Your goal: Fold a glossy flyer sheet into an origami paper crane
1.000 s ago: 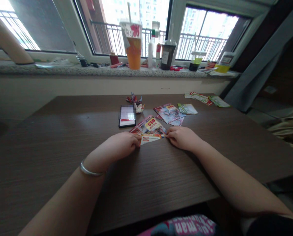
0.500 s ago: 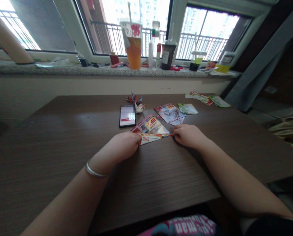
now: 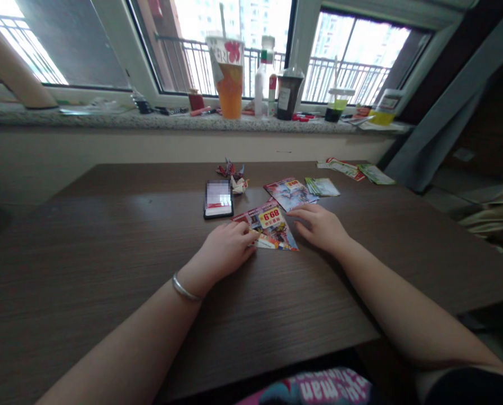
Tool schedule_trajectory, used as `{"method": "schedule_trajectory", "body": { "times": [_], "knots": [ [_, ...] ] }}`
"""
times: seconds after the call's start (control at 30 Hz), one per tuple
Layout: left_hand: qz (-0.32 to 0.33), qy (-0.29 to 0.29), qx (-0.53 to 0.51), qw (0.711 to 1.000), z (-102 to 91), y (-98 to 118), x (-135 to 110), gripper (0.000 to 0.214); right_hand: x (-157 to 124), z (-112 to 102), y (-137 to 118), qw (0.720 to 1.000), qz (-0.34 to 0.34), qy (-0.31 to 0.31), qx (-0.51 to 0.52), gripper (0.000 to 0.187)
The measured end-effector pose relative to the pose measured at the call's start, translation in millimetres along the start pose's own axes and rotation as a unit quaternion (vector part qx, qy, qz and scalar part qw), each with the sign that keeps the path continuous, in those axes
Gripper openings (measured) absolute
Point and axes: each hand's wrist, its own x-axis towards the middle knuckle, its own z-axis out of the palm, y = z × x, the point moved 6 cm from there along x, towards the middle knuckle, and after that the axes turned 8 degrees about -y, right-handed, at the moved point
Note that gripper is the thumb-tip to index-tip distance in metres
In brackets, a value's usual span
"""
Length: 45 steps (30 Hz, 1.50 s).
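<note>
A folded colourful flyer [image 3: 272, 228] with a yellow "69.9" label lies on the dark wooden table [image 3: 108, 253]. My left hand [image 3: 228, 250], with a silver bracelet on its wrist, rests on the flyer's left edge, fingers pressed flat on the paper. My right hand [image 3: 319, 225] lies just right of the flyer, fingers stretched out and loosely spread, fingertips near its upper right corner. Neither hand grips anything.
A phone [image 3: 218, 198] lies left of the flyer, with folded paper shapes [image 3: 233, 174] behind it. More flyers [image 3: 291, 191] and green leaflets [image 3: 322, 186] lie further back and right. Drink cups [image 3: 228, 76] and bottles stand on the stone windowsill [image 3: 108, 119].
The flyer has been turned and laid flat, its point now toward me. Both hands left their pinch on its corners; the left moved up and right, the right opened beside it.
</note>
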Motion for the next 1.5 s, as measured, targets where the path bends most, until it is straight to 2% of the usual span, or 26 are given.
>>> {"method": "schedule_trajectory", "body": {
  "times": [0.33, 0.6, 0.7, 0.93, 1.33, 1.5],
  "knots": [
    [0.041, 0.018, -0.072, 0.996, 2.9, -0.2, 3.2, 0.019, -1.1, 1.1, -6.3, 0.996, -0.055, 0.011, 0.068, 0.03],
    [0.048, 0.037, -0.051, 0.997, 6.6, 0.6, 3.1, 0.02, -1.1, 1.7, -13.4, 0.99, -0.102, -0.007, 0.1, 0.029],
    [0.031, 0.043, -0.036, 0.998, 8.7, -2.5, 3.5, 0.024, -0.8, 0.7, -15.5, 0.987, -0.117, -0.01, 0.11, 0.027],
    [0.001, 0.004, -0.008, 1.0, 8.7, -5.1, 5.5, 0.019, 0.7, 6.9, -22.1, 0.974, -0.171, -0.056, 0.139, 0.022],
    [0.022, -0.013, -0.102, 0.994, 16.2, -7.6, 3.4, 0.052, 0.3, 8.9, -24.6, 0.967, -0.177, -0.081, 0.166, 0.026],
    [0.021, -0.03, -0.098, 0.995, 23.7, -9.4, 4.2, 0.058, -0.3, 9.5, -27.6, 0.963, -0.19, -0.092, 0.169, 0.04]
  ]
}}
